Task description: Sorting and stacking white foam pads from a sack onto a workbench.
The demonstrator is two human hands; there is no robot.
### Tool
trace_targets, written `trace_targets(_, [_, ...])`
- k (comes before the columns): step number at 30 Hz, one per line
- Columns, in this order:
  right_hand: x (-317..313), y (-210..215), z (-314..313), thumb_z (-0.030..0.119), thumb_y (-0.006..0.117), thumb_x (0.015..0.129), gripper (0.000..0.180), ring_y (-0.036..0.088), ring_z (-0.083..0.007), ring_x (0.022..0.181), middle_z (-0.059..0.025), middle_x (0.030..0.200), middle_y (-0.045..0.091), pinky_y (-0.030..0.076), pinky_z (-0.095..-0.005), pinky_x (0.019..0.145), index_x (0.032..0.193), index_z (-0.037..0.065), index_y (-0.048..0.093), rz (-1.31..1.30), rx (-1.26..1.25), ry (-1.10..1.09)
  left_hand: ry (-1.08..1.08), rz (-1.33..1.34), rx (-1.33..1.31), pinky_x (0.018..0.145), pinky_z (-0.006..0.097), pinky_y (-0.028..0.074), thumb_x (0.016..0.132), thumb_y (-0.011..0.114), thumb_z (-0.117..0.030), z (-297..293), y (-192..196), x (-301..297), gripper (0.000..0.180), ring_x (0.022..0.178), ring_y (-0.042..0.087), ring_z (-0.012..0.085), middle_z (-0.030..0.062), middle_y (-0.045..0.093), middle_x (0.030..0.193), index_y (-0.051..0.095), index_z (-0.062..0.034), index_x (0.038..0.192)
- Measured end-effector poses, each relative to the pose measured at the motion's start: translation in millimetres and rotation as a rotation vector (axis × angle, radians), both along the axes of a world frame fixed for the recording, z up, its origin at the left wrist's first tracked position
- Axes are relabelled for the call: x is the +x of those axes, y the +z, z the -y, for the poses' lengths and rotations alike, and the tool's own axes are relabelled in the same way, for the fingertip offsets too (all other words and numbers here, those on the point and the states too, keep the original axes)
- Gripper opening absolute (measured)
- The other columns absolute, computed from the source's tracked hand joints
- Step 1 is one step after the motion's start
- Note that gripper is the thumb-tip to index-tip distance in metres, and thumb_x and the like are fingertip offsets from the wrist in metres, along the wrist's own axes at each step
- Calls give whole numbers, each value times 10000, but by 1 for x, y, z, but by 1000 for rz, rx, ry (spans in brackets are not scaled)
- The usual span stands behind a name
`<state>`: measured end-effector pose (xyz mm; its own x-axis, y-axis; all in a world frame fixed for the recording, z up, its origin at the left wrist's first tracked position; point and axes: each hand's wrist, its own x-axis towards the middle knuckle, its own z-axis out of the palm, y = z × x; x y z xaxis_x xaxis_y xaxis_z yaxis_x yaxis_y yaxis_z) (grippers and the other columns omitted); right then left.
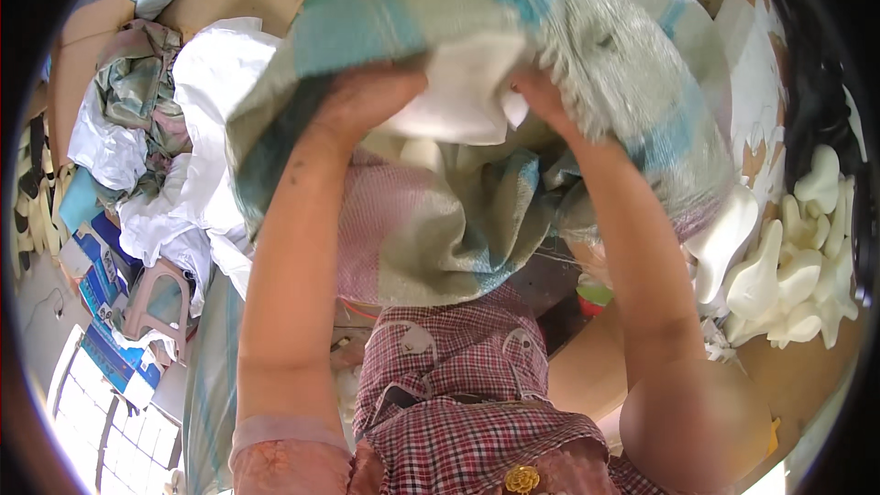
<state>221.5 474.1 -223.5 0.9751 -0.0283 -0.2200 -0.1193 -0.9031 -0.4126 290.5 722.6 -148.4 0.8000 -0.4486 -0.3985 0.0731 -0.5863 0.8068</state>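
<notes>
Both hands are raised into the mouth of a large woven sack (550, 46) — a checked thing in teal, grey and pale stripes with a frayed edge — and both are closed on a white foam piece (463, 92) that shows in the opening. Left hand (367, 96) curls over the piece from its nine o'clock side, fingers folded under the sack's rim so that the fingertips are hidden; right hand (541, 96) pinches the piece's three o'clock corner, thumb and fingers narrow on the white edge. Between the two hands the foam piece sits at about twelve o'clock of the picture, half inside the sack, with the sack's cloth draped over both wrists and hanging down toward six o'clock, where it lies against the person's red-checked garment (467, 394). At three to four o'clock a heap of cream foam shapes (788, 266) lies on a brown surface, well apart from the hands. At nine o'clock, crumpled white plastic sheets (211, 128) and more checked cloth (137, 92) are piled — below them, near eight o'clock, stands a small pink plastic stool (156, 298) beside a blue printed carton (105, 312).
</notes>
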Motion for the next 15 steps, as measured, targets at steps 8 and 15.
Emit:
trace_targets(8, [38, 0, -16, 278, 510, 837, 468, 577, -304, 997, -187, 1084, 605, 444, -361, 887, 1204, -11, 496, -114, 792, -37, -154, -474, -201, 955, 331, 398, 634, 744, -359, 38, 3, 9, 759, 1112, 524, 244, 138, 552, 1206, 472, -38, 1265])
trace_targets(15, [41, 22, -3, 231, 607, 814, 543, 554, -199, 1035, -117, 1154, 580, 431, -317, 909, 1281, 4, 448, -676, 1300, 54, 120, -332, -297, 851, 318, 461, 702, 747, -225, -13, -28, -9, 526, 983, 586, 189, 104, 620, 1067, 562, -10, 1145])
